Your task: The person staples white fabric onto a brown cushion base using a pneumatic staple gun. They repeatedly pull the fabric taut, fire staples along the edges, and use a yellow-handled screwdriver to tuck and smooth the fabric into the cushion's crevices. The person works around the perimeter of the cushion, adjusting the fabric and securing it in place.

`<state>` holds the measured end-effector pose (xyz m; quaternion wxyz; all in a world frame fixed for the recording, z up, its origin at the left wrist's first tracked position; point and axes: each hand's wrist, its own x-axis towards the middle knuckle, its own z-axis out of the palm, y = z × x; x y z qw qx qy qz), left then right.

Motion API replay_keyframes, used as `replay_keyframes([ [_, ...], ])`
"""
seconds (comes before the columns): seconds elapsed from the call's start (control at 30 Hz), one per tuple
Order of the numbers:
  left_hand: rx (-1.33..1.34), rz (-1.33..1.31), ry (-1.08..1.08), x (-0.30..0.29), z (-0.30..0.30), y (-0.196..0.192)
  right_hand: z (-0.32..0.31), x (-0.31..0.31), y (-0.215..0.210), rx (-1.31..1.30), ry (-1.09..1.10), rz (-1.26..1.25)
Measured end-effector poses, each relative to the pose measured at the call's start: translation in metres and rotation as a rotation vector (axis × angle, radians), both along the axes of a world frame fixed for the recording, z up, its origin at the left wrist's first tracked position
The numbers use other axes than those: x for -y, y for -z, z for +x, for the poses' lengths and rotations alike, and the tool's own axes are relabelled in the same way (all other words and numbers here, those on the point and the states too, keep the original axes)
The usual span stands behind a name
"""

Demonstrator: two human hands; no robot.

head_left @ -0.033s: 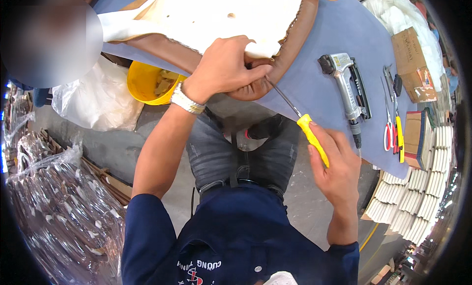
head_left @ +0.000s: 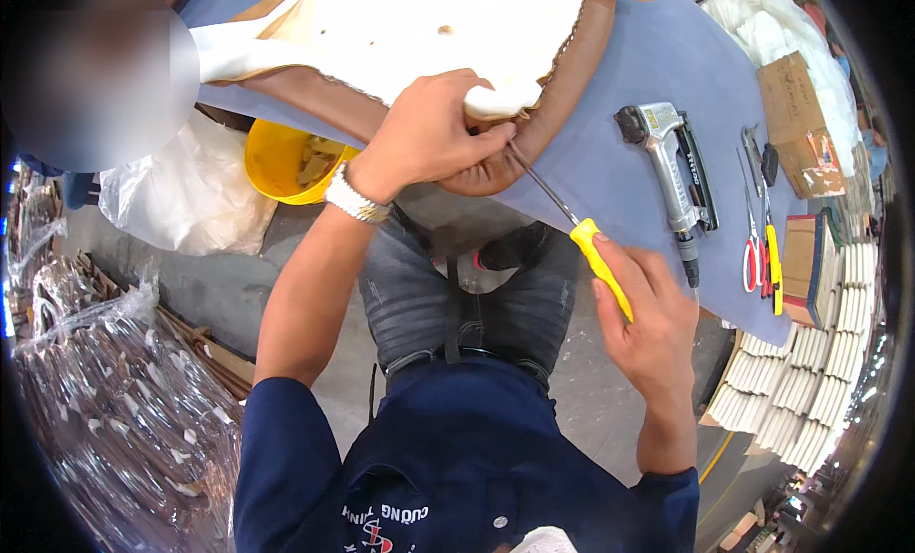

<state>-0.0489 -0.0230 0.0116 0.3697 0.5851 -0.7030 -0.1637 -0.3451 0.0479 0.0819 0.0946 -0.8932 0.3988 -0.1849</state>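
A brown leather cover [head_left: 583,59] wraps the edge of a padded piece with a white underside [head_left: 391,33], lying on the blue-grey tabletop. At its near corner my left hand [head_left: 434,129] is closed, thumb and fingers pinching the gathered leather beside a fold of white padding. My right hand [head_left: 648,315] is wrapped round the yellow handle of a screwdriver [head_left: 600,267]. Its thin metal shaft slants up and left to the leather corner, meeting it just by my left thumb. The very tip is hidden in the folds.
On the blue-grey table [head_left: 639,200] to the right lie a pneumatic stapler [head_left: 672,172], scissors [head_left: 753,257] and a yellow-handled cutter [head_left: 774,267]. A cardboard box [head_left: 801,124] stands beyond. Left of my legs are a yellow bucket [head_left: 272,176] and plastic-wrapped stacks [head_left: 124,400].
The screwdriver and my right hand have shifted slightly left and up. My left hand has moved a little left, still pinching the leather corner.
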Motion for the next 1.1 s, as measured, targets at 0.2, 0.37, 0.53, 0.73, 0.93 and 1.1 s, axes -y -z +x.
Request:
replay_keyframes([
  [0.2, -0.099, -0.073, 0.06, 0.001, 0.012, 0.003, 0.017, 0.018, -0.007, -0.161, -0.075, -0.14],
  [0.37, -0.089, -0.065, 0.073, 0.002, 0.013, -0.001, 0.019, 0.035, -0.028, -0.263, -0.127, -0.002],
  [0.53, -0.101, -0.099, 0.047, 0.0, 0.013, 0.002, 0.018, 0.072, -0.05, -0.396, -0.24, 0.096],
  [0.73, -0.174, -0.117, 0.146, 0.003, 0.005, 0.01, 0.005, 0.085, -0.019, -0.284, -0.323, 0.057],
  [0.93, -0.142, -0.067, 0.13, 0.007, 0.018, 0.008, 0.008, 0.032, 0.079, 0.836, 0.275, 1.294],
  [1.1, -0.144, -0.075, 0.033, 0.005, 0.016, 0.001, 0.028, 0.01, 0.092, 1.182, 0.294, 1.536],
])
